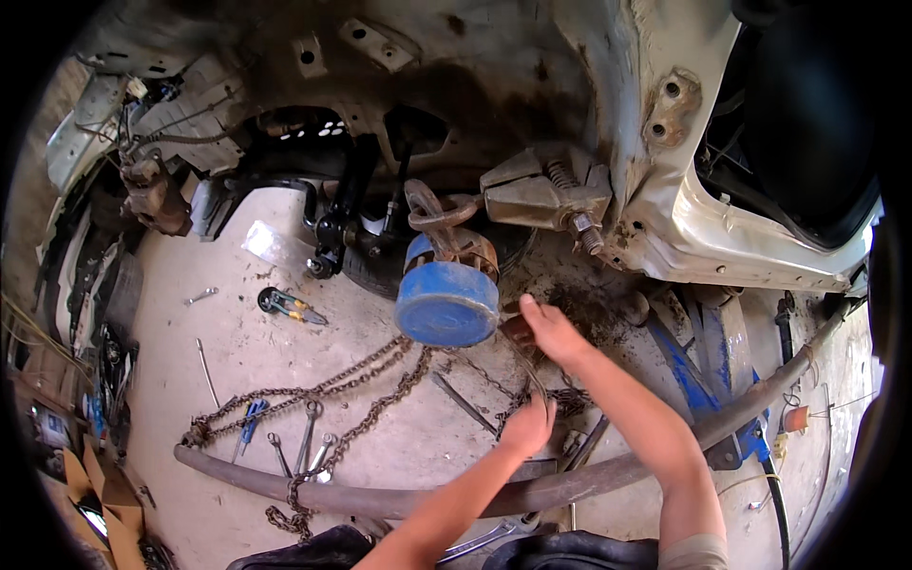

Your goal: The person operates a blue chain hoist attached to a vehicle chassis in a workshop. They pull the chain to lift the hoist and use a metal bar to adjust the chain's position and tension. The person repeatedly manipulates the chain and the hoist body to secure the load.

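A chain hoist with a blue round cover [446, 302] hangs below a rusty hook [439, 214], linked to a heavy metal pull clamp [546, 201] on the car body. Beside the hoist's right side is my right hand [549, 331], thumb up and fingers curled round a dark, rusty piece whose kind I cannot make out. Lower down, my left hand [529, 427] is closed on a strand of chain [539, 380] that runs up toward the right hand. Its fingers are partly hidden. Rusty chain [375, 423] trails from the hoist across the floor to the left.
A long brown tube [380, 502] curves across the floor in front of me. Wrenches [306, 437], a blue-handled screwdriver [251, 423] and pliers [293, 306] lie leftward. Blue metal equipment [698, 385] stands right, below the car's sill [760, 266]. A cardboard box [119, 503] sits lower left.
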### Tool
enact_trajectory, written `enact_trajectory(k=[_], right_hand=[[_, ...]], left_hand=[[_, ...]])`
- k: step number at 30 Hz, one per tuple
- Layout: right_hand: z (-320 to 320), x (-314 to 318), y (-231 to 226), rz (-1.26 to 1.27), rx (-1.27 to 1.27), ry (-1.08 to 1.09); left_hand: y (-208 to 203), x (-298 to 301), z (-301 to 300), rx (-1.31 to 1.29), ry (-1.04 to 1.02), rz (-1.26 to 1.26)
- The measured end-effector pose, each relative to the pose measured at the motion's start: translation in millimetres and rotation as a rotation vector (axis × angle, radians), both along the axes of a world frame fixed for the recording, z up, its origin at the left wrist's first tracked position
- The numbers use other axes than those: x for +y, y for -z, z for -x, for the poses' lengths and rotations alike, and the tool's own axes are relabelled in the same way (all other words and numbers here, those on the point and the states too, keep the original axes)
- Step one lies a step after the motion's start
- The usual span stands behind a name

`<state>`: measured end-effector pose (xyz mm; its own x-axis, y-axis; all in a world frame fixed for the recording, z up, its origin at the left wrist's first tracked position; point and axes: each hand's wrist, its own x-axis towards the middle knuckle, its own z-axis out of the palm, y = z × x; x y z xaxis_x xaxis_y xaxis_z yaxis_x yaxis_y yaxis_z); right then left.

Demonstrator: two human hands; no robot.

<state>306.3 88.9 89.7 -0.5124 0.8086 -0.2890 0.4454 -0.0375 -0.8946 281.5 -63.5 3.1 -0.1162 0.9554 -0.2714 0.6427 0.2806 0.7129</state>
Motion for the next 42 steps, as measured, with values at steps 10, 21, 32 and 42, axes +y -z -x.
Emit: enact_trajectory(k=[10,21,32,42], right_hand=[[-81,-65,65,-0.469,-0.665,-0.418],[-96,-42,56,-0.358,-0.801,-0.571],[-33,-55,36,-0.445,-0.235,-0.247],[-114,-72,98,-0.258,-1.146,-0.965]], left_hand=[[12,-7,55,0.037,-0.126,-0.035],[-32,34,18,-0.256,-0.468,-0.319],[30,-21,38,0.147,0.364,0.297],[-78,72,61,-0.863,-0.671,-0.329]])
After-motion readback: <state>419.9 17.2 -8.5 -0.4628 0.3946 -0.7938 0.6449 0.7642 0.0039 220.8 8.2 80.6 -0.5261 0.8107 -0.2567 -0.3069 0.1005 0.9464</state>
